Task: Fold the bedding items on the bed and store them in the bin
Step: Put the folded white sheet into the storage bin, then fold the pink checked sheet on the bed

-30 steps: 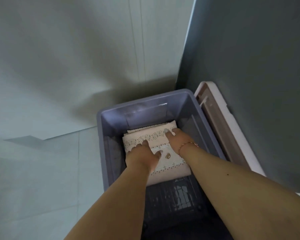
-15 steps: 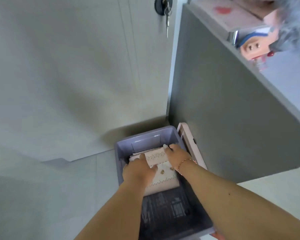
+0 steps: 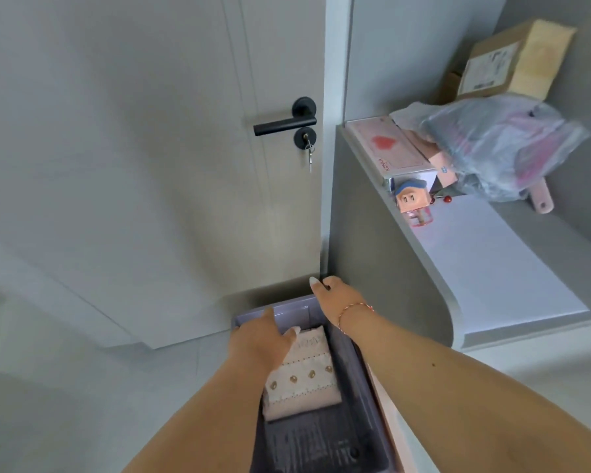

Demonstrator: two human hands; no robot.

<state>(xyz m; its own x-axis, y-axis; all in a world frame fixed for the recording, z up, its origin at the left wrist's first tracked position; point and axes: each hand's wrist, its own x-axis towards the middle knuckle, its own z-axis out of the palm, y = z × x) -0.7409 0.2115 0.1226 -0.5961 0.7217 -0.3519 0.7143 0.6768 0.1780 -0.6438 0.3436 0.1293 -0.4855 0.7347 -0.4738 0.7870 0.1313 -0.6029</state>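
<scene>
The folded bedding (image 3: 302, 377) lies inside the bin (image 3: 352, 367), in its far half, flat on the bottom. The bin stands on the floor, near the door (image 3: 151, 148) and just beside the grey desk (image 3: 382, 268). The left hand (image 3: 258, 339) is above the bin's far left corner, over the far edge of the bedding, fingers relaxed and holding nothing. The right hand (image 3: 335, 297) is above the bin's far right corner, beside the desk; its fingers are partly hidden, so I cannot tell if it grips anything. A red thread bracelet (image 3: 354, 310) is on the right wrist.
</scene>
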